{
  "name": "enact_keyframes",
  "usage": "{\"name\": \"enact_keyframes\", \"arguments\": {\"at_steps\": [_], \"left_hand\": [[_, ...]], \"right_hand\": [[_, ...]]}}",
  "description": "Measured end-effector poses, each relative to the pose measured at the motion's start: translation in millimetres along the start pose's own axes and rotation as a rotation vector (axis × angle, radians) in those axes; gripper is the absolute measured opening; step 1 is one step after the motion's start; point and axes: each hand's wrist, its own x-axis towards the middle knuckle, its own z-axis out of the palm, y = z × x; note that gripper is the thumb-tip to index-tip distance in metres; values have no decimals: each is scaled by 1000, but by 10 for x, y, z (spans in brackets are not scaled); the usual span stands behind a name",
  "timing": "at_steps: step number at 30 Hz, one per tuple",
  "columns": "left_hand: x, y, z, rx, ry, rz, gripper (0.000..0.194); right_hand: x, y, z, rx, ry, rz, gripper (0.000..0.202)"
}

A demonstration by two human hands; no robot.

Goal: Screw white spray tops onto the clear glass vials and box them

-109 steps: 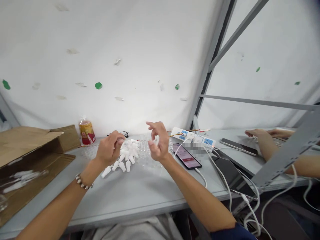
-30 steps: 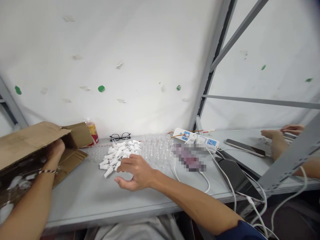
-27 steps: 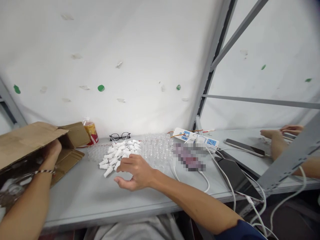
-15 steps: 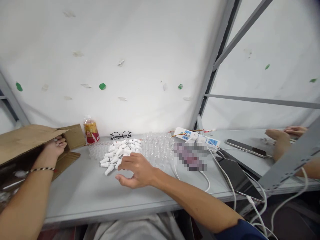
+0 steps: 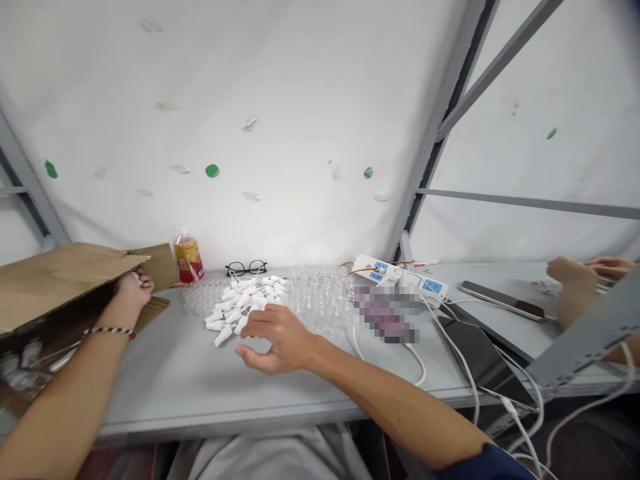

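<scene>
My left hand (image 5: 134, 291) is at the mouth of a cardboard box (image 5: 65, 270), its fingers curled closed. A small pale bit shows at the fingers, too unclear to name. Clear bottles (image 5: 23, 370) lie inside the box, partly hidden by its flap and my forearm. Over the table, my right hand (image 5: 277, 339) hovers with thumb and fingers apart, holding nothing. Just beyond it lies a pile of white spray nozzles (image 5: 240, 303) with thin tubes. Clear bottles (image 5: 320, 293) stand close together behind my right hand, with more clear bottles (image 5: 200, 298) left of the pile.
Along the wall are a drink bottle (image 5: 189, 259) and black glasses (image 5: 246, 268). A power strip (image 5: 395, 277) with white cables, a blurred-out item (image 5: 385, 317) and a black tablet-like device (image 5: 487, 360) lie right. Beyond the metal post (image 5: 435, 147) are a phone (image 5: 503, 300) and another person's hands (image 5: 575, 277).
My left hand has moved slightly rightward, outward at the box's mouth. My right hand keeps its pose over the table. The whole view has shifted a little.
</scene>
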Motion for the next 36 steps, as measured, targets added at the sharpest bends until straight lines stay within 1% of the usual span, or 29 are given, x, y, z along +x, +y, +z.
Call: {"name": "enact_keyframes", "arguments": {"at_steps": [1, 3, 6, 7, 8, 9, 10, 11, 12, 13, 14, 16, 18, 20, 21, 23, 25, 26, 28, 31, 33, 36], "left_hand": [[-58, 32, 50, -58, 16, -36, 33], [-220, 111, 171, -176, 22, -105, 32], [-581, 238, 357, -299, -31, -143, 33], [-722, 274, 412, -336, -71, -143, 33], [-865, 305, 464, -385, -148, -133, 30], [-1005, 330, 513, -362, -239, -106, 26], [-1136, 348, 562, -271, -341, -62, 22], [-1255, 361, 610, -141, -446, 10, 20], [-1357, 368, 656, 14, -548, 94, 23], [-1442, 372, 701, 171, -623, 186, 28], [-1507, 373, 741, 316, -674, 274, 32], [-1584, 367, 801, 542, -714, 410, 31], [-1605, 348, 832, 687, -744, 499, 28], [-1601, 311, 843, 785, -815, 553, 27], [-1601, 287, 847, 822, -839, 569, 24], [-1611, 241, 859, 874, -855, 583, 16], [-1629, 208, 876, 858, -843, 588, 15], [-1636, 197, 882, 819, -841, 592, 15], [-1632, 178, 881, 695, -828, 615, 16], [-1585, 136, 853, 542, -698, 688, 20], [-1551, 96, 834, 513, -611, 719, 20], [-1531, 47, 832, 512, -591, 698, 22]], "right_hand": [[-3, 4, 4, -3, -13, 6, 24], [-11, 17, 24, -11, -33, 18, 24], [-19, 34, 60, -21, -29, 28, 25], [-19, 36, 66, -24, -20, 27, 24], [-17, 35, 68, -28, -8, 28, 24], [-14, 32, 64, -30, 10, 35, 24], [-10, 26, 55, -31, 34, 48, 27], [-5, 19, 42, -27, 63, 71, 31], [0, 12, 26, -19, 105, 100, 35], [5, 6, 10, -6, 154, 131, 39], [9, 2, -4, 10, 203, 156, 40], [14, 0, -22, 43, 285, 170, 37], [16, 3, -28, 61, 340, 161, 37], [19, 8, -30, 60, 330, 186, 38], [21, 10, -32, 55, 295, 202, 35], [26, 19, -40, 54, 183, 209, 25], [30, 35, -53, 63, 110, 206, 19], [32, 46, -61, 78, 106, 228, 19], [38, 70, -83, 130, 140, 327, 20], [55, 102, -126, 272, 185, 456, 24], [68, 112, -152, 369, 188, 498, 28], [74, 113, -163, 434, 179, 533, 31]]}}
